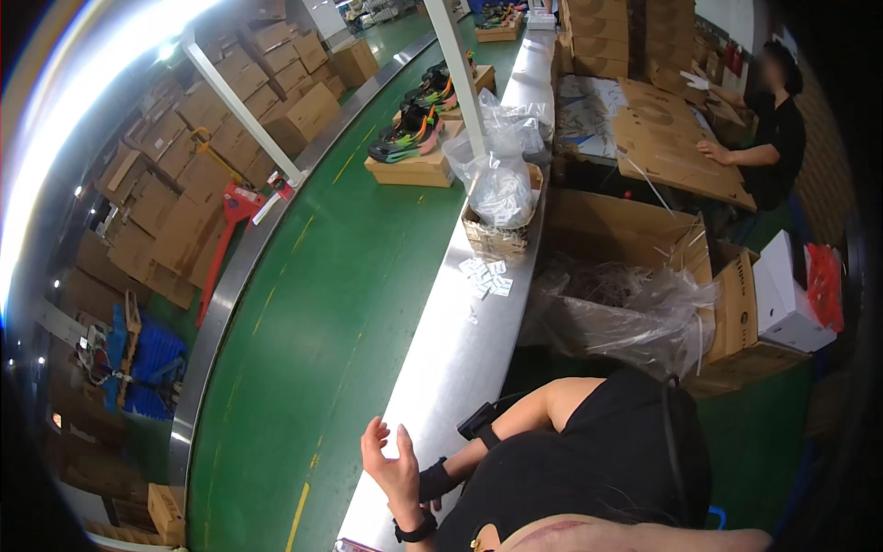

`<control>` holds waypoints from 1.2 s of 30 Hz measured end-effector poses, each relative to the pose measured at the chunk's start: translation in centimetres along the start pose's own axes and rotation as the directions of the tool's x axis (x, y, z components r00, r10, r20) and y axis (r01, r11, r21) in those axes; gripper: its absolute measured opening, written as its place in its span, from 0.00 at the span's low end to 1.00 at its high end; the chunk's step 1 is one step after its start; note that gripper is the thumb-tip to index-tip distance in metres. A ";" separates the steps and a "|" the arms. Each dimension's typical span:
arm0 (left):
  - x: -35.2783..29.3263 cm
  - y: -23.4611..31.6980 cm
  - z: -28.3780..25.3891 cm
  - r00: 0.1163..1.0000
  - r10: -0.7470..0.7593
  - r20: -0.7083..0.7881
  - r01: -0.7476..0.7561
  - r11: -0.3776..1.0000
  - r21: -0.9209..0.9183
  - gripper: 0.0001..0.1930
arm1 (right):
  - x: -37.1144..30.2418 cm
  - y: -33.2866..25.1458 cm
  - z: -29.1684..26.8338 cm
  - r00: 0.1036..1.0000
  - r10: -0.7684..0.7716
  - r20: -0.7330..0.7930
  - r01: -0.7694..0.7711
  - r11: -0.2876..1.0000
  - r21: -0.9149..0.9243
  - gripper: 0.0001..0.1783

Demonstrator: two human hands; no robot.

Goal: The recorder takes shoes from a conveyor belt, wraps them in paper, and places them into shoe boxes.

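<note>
The left hand [391, 467] is raised, empty, over a smooth, shiny metal ledge [451, 368], fingers loosely curled and thumb apart; the right hand [434, 504] is mostly hidden behind the left wrist, so I cannot tell its grip. From the left hand, a flat green belt [276, 350] spreads at ten o'clock; small, flat white packets [487, 276] lie scattered on the ledge at one, before a cardboard box [497, 241] holding a crinkled clear bag [502, 198]; farther, at twelve, chunky multicoloured shoes [405, 136] sit on cardboard.
</note>
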State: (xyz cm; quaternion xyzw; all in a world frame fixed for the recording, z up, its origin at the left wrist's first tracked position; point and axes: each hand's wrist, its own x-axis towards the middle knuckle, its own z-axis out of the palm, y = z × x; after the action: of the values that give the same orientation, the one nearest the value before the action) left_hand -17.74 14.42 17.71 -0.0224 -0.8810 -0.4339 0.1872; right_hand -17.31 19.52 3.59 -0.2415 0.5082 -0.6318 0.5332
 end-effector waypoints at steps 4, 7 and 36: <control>-1.9 -4.8 -1.0 0.995 0.090 0.051 -0.102 0.938 0.330 0.17 | -0.4 -1.4 -2.0 0.999 -0.024 -0.025 0.023 0.999 -0.027 0.22; -5.9 -10.7 -0.9 0.991 -0.112 0.068 0.080 0.928 0.364 0.21 | -0.8 -0.7 -4.0 0.937 0.101 -0.336 -0.143 0.985 -0.102 0.20; -14.8 -14.6 -1.0 0.886 -0.441 -0.143 0.401 0.574 0.714 0.27 | -2.2 1.6 -25.4 0.430 -0.822 -0.373 -0.707 -0.049 -0.706 0.19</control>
State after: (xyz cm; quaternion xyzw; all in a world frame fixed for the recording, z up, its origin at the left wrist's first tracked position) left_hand -6.68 6.41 2.06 0.2525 -0.9630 -0.0802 0.0496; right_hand -37.47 31.48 -6.59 -0.1897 0.9467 -0.0751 -0.2494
